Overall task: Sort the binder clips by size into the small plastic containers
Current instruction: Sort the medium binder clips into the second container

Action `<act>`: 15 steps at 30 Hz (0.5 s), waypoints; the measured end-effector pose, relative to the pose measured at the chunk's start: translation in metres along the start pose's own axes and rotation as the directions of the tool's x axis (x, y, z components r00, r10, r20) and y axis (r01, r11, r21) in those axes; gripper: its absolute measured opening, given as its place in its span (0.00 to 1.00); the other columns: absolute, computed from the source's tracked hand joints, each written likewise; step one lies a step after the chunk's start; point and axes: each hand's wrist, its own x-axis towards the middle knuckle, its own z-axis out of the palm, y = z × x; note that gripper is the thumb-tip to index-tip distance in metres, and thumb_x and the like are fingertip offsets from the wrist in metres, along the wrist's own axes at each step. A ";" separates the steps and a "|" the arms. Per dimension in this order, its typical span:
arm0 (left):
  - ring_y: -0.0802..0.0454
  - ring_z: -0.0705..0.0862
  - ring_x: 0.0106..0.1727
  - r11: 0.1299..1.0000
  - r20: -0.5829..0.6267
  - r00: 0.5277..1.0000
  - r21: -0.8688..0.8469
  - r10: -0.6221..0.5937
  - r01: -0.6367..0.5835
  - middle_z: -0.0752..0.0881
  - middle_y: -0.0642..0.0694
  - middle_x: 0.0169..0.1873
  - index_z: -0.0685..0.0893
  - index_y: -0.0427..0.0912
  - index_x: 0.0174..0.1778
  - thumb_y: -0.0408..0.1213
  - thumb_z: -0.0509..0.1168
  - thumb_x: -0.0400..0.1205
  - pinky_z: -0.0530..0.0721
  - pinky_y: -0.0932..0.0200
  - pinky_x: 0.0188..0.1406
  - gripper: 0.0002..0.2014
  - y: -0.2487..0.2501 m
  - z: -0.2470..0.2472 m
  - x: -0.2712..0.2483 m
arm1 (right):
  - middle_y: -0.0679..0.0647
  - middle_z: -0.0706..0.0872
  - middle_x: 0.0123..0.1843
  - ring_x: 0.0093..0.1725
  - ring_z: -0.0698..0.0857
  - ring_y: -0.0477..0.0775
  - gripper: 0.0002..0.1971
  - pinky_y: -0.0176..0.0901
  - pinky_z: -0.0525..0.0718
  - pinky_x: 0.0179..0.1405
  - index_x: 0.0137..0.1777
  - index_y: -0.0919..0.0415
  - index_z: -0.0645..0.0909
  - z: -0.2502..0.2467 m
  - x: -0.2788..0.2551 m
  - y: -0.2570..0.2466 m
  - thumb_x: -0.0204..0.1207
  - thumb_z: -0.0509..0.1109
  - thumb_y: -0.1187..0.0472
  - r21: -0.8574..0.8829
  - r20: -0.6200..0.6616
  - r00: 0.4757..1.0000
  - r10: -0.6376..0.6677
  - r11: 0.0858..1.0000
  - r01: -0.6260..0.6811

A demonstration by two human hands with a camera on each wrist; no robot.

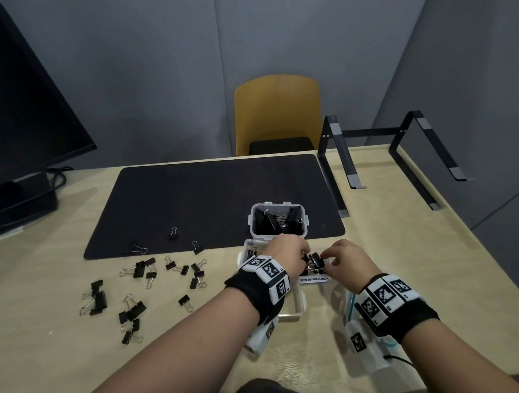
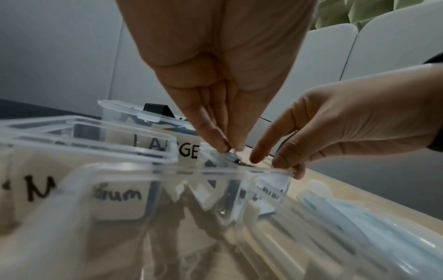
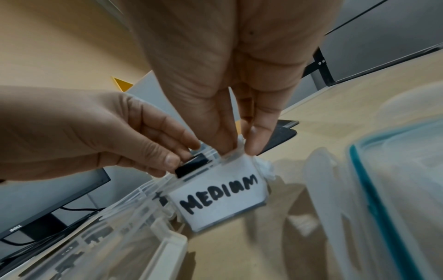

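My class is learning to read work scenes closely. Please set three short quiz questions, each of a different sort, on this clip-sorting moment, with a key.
1. True or false: the left hand pinches a black binder clip at the MEDIUM container.
2. The right hand touches: A the monitor, B the MEDIUM container's rim, C the chair.
3. Fill in: the container on the black mat is labelled ____.

Key: 1 true; 2 B; 3 LARGE.

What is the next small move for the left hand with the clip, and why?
Probably let go: the left hand pinches a black binder clip right at the rim of the MEDIUM container, which the right hand steadies.
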 end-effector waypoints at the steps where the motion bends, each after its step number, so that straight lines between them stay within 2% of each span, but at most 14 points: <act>1: 0.47 0.83 0.58 1.000 0.009 1.000 0.013 0.008 -0.008 0.87 0.47 0.54 0.85 0.48 0.61 0.28 0.62 0.78 0.81 0.56 0.54 0.18 0.001 -0.001 0.000 | 0.57 0.80 0.58 0.52 0.83 0.56 0.14 0.39 0.77 0.51 0.58 0.58 0.86 0.000 0.000 -0.001 0.74 0.67 0.63 0.001 0.001 1.000 0.002 1.000 -0.002; 5: 0.45 0.82 0.56 0.992 0.046 0.999 0.121 0.017 -0.022 0.86 0.47 0.51 0.87 0.49 0.56 0.27 0.60 0.77 0.81 0.55 0.46 0.18 0.005 -0.001 -0.001 | 0.57 0.80 0.57 0.51 0.83 0.56 0.13 0.39 0.77 0.51 0.57 0.57 0.86 0.001 -0.001 -0.003 0.74 0.68 0.63 0.011 0.008 1.000 0.002 1.000 -0.002; 9: 0.44 0.74 0.62 0.977 0.063 0.998 0.211 0.023 -0.035 0.80 0.46 0.57 0.87 0.50 0.57 0.32 0.62 0.79 0.80 0.47 0.61 0.15 0.001 0.001 -0.004 | 0.57 0.80 0.58 0.52 0.84 0.55 0.14 0.37 0.76 0.50 0.59 0.58 0.86 0.001 -0.002 -0.006 0.74 0.67 0.63 0.006 0.008 1.000 0.009 1.000 -0.010; 13: 0.46 0.71 0.64 0.989 0.016 1.000 0.150 0.007 -0.009 0.76 0.47 0.62 0.83 0.51 0.64 0.37 0.63 0.80 0.73 0.51 0.62 0.16 -0.009 -0.003 -0.011 | 0.56 0.79 0.59 0.52 0.82 0.54 0.14 0.35 0.74 0.49 0.59 0.58 0.84 0.001 -0.005 -0.007 0.74 0.68 0.63 0.012 0.002 1.000 0.014 1.000 -0.014; 15: 0.46 0.71 0.66 0.992 -0.027 1.000 0.123 -0.006 0.009 0.76 0.48 0.64 0.81 0.51 0.66 0.39 0.63 0.80 0.71 0.51 0.65 0.18 -0.013 -0.007 -0.017 | 0.55 0.77 0.62 0.57 0.80 0.54 0.15 0.33 0.72 0.53 0.61 0.58 0.82 0.000 -0.006 -0.009 0.73 0.68 0.63 0.015 -0.006 1.000 0.003 1.000 -0.003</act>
